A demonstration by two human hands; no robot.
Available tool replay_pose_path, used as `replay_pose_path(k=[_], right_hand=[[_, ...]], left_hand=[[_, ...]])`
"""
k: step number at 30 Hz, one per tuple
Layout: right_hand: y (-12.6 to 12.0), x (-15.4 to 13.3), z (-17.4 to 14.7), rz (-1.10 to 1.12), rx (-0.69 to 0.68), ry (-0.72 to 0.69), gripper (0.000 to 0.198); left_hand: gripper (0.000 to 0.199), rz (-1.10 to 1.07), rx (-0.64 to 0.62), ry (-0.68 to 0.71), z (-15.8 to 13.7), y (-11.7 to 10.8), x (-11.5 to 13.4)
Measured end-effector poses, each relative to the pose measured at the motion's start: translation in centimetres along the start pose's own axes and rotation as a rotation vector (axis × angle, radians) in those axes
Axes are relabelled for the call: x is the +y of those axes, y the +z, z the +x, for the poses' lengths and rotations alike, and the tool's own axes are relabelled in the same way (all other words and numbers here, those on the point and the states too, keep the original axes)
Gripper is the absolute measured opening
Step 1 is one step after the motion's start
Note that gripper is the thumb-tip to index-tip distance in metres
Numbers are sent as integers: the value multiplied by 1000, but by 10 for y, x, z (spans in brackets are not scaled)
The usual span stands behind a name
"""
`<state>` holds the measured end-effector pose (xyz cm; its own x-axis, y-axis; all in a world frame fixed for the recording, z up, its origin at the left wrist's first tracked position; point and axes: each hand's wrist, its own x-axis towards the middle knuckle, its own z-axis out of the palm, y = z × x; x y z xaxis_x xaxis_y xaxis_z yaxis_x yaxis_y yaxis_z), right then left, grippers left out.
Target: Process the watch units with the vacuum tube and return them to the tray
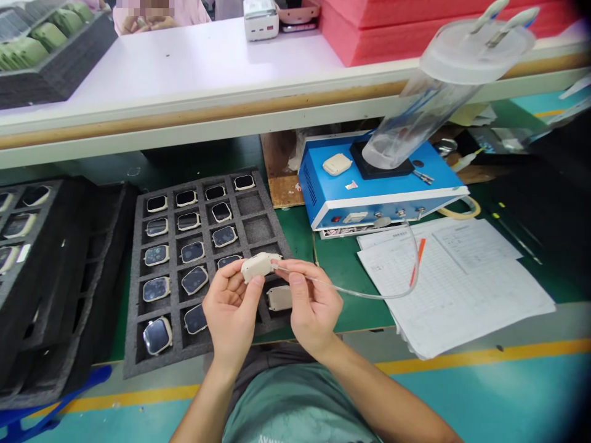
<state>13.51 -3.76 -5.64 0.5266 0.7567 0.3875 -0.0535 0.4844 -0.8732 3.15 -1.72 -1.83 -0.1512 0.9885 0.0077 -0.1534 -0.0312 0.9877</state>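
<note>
Pinching a pale watch case [258, 266], the fingers of the left hand [233, 304] keep it between thumb and fingertips, raised above a foam tray [133, 344]. The fingers of the right hand [316, 304] are closed on the end of a clear tube [360, 295], bringing it to the right edge of that case; whether the tube is seated in it is too small to tell. From the right fingers the tube curves away to the right, then up to the front of a blue box [332, 191].

Just below the right fingers, a second pale case [279, 298] lies in a compartment of the tray. To the left of the left fingers, rows of watches [157, 335] fill other compartments, dark screens showing. The tray rests on the green tabletop [300, 237], and farther left of the fingers stand more dark foam trays [106, 246].

Beyond the right fingers, up and to the right, the blue box carries a clear cylinder [415, 114] and another pale case [337, 164]. Printed sheets [452, 289] lie right of the fingers, an orange strip [418, 261] on them. Well ahead of both hands, a co-worker's hands [157, 23] show past a white shelf [184, 74].
</note>
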Motion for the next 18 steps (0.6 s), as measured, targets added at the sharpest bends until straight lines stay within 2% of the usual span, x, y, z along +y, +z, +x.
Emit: replay_pose_path(k=[18], right_hand=[[-2, 2, 0, -20, -18, -6, 22]], left_hand=[[28, 24, -17, 48, -2, 0, 0]])
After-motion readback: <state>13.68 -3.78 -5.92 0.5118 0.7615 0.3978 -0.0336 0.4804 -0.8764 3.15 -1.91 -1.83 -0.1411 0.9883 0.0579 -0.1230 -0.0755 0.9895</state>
